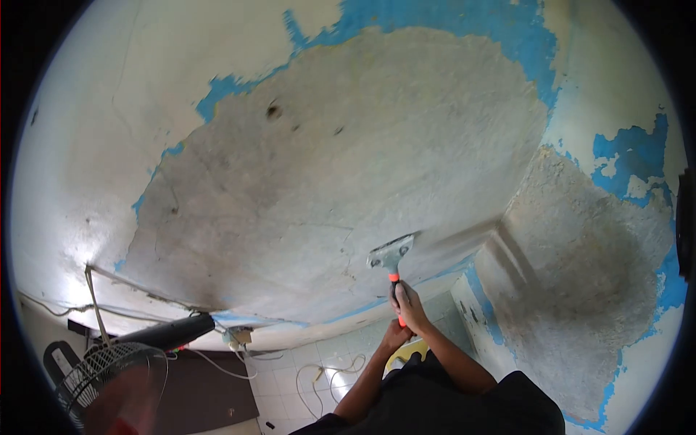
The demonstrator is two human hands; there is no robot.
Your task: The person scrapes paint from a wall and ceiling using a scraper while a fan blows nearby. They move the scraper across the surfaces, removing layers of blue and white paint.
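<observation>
A wide-bladed scraper (391, 252) with a black and orange handle points up at the wall (348, 167). Its blade lies at or very close to the bare grey plaster; actual contact is hard to make out. My right hand (410, 306) is closed around the upper part of the handle. Lower down, my left hand (396, 335) grips the handle's end, its fingers partly hidden. Around the grey patch runs a ragged edge of blue paint (449, 16), with cream paint beyond it.
At lower left stand a fan (109, 377) and a long dark object (167, 331). A dark brown panel (206, 391) and loose cables (319, 373) lie by the tiled floor (279, 373). A second patched wall (573, 290) meets the corner at right.
</observation>
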